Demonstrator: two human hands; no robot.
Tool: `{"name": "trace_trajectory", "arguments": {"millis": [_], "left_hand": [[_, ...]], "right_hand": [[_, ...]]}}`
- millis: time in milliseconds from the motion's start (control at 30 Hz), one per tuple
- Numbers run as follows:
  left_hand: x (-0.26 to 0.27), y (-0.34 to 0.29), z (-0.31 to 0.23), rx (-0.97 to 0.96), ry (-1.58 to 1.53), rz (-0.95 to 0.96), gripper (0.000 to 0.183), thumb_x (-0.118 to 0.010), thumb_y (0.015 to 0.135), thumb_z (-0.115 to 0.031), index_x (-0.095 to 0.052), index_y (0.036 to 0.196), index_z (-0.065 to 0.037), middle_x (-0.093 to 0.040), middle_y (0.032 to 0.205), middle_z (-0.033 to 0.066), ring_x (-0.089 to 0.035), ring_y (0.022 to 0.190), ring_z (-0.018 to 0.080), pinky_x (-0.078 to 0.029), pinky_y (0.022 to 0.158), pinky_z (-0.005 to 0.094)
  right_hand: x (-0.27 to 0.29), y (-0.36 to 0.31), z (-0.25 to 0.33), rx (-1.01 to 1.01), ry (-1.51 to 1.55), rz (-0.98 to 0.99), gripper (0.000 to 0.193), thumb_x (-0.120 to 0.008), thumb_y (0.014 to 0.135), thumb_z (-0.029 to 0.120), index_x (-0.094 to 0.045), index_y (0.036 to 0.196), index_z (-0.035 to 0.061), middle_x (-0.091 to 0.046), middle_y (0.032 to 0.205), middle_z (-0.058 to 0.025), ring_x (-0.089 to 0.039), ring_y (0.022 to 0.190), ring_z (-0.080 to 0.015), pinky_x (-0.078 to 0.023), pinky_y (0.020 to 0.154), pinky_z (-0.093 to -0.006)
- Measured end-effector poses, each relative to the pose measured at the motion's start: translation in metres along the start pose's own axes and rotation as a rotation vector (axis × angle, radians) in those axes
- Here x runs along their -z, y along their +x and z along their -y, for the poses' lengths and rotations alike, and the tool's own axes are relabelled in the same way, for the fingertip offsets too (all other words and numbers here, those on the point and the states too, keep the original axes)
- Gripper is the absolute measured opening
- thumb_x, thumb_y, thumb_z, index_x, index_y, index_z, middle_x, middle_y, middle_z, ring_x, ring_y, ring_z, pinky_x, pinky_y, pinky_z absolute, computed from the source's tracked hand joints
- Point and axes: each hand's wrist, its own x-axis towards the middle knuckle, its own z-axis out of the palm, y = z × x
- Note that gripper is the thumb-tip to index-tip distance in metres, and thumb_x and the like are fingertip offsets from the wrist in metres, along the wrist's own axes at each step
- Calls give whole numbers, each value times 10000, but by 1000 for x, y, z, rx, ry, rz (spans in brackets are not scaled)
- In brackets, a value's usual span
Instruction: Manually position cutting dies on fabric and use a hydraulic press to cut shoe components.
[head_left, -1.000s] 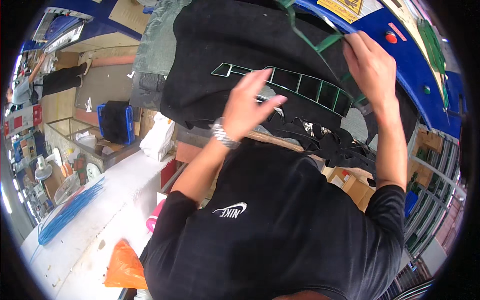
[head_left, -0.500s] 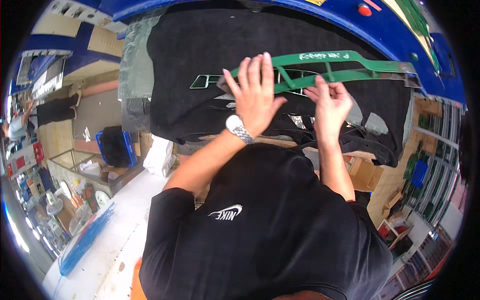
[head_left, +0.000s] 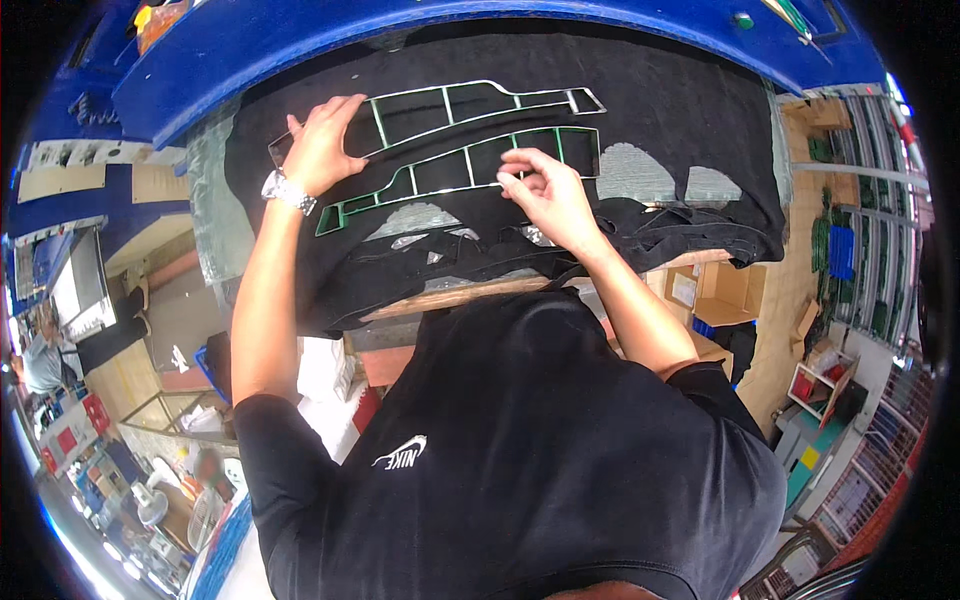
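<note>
Both hands have come apart since half a second ago, when they gripped one green template together. Now the left hand (head_left: 322, 140) lies spread flat on the left end of the upper green cutting template (head_left: 450, 105), while the right hand (head_left: 548, 190) pinches the lower edge of the lower green cutting template (head_left: 470, 170). Each frame runs lengthwise left to right, rising slightly rightward, atop black fabric (head_left: 680, 110) covering the tabletop (head_left: 450, 297), beneath a blue machine housing (head_left: 450, 30).

Left hand (head_left: 322, 143), right hand (head_left: 548, 195) press green cutting frames (head_left: 470, 165) on black fabric (head_left: 660, 110).
</note>
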Motion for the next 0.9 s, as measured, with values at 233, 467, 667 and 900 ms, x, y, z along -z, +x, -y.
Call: {"name": "trace_trajectory", "arguments": {"millis": [233,467,667,900], "left_hand": [[-25,20,10,56,-86,226,914,-866,659,-200,-450,1471,-145,-494,1456,58,-424,1393,317,-214,1071,793],[-40,23,2,79,-67,281,940,-870,662,-231,-429,1489,-158,-457,1507,73,-379,1431,316,-181,1087,792],[-27,-6,18,148,-172,179,773,-753,851,-353,-417,1519,-160,-420,1553,139,-380,1447,313,-276,1155,614],[-65,-86,58,555,-629,-364,503,-599,1006,-344,-561,1389,-20,-682,1258,178,-643,1194,235,-476,1012,315]], "right_hand": [[45,-4,-45,-25,-62,-204,216,-690,946,113,-685,1122,-11,-729,926,-63,-702,819,-99,-553,744,-235],[94,42,-70,228,-555,-541,258,-687,913,196,-705,1067,-10,-697,1080,-188,-695,976,-324,-535,889,-388],[102,71,-105,52,-442,-383,330,-660,946,277,-709,1143,17,-717,1108,-185,-694,1049,-313,-532,910,-376],[100,65,-140,100,-228,-510,346,-598,1011,295,-706,1196,24,-713,1163,-145,-656,1102,-227,-474,984,-330]]}}
